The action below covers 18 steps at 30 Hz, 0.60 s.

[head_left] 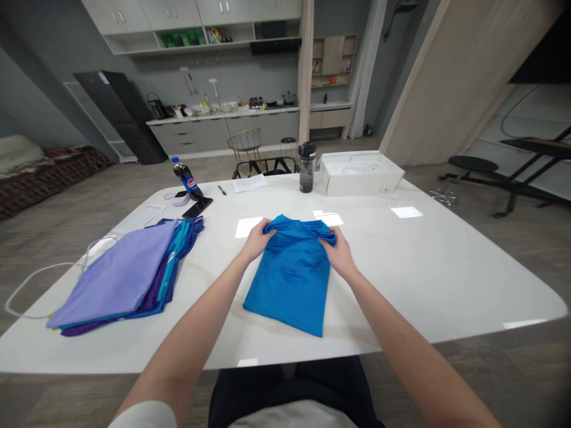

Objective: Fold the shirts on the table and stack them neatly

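Blue cloth (289,279), one: on the white tabletop (428,273) before me, far end pinched between my left grip (259,239) and right grip (339,254). Fabric stack (120,270), one: at left.

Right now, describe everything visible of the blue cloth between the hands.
The cloth is bright blue, smooth and thin-looking, with slight creases. It lies mostly flat on the white table, its far end gathered in folds, its near edge slanting. The left hand grips its far left corner, the right hand its far right.

Pale short sleeve (145,415), dark trousers (332,380), forearms (196,324) bare.
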### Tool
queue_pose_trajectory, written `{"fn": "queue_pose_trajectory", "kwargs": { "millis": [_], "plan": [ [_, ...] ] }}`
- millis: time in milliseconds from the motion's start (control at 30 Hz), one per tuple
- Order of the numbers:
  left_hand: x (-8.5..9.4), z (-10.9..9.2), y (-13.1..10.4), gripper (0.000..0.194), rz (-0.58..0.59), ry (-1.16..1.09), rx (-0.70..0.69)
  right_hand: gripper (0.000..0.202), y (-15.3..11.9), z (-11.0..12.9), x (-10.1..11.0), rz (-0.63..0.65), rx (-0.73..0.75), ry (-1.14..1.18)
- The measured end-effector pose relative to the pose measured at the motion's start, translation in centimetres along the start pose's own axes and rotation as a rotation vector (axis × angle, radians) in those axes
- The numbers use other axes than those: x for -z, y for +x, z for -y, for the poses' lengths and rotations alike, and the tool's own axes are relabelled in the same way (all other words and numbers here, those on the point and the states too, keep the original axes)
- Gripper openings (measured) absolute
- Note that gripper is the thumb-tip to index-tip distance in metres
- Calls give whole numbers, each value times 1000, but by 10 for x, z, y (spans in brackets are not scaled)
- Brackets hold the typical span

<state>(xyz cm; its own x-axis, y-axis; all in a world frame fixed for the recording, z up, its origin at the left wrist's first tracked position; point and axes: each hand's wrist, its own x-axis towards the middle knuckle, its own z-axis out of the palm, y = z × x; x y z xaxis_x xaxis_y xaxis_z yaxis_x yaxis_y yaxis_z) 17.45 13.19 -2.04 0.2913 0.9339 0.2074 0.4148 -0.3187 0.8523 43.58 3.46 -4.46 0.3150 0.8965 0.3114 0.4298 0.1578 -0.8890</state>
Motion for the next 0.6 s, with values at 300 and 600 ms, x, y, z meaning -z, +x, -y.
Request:
{"fn": "queue_pose_trajectory", "kwargs": {
  "millis": [300, 600],
  "plan": [
    [-91, -104, -6, 21, 309, -173, -160, 28, -78, -14, 132, -288, -58, 48],
    [-229, -184, 23, 23, 501, -371, -211, 33, -35, -55, 306, -520, -66, -278]
  ]
}}
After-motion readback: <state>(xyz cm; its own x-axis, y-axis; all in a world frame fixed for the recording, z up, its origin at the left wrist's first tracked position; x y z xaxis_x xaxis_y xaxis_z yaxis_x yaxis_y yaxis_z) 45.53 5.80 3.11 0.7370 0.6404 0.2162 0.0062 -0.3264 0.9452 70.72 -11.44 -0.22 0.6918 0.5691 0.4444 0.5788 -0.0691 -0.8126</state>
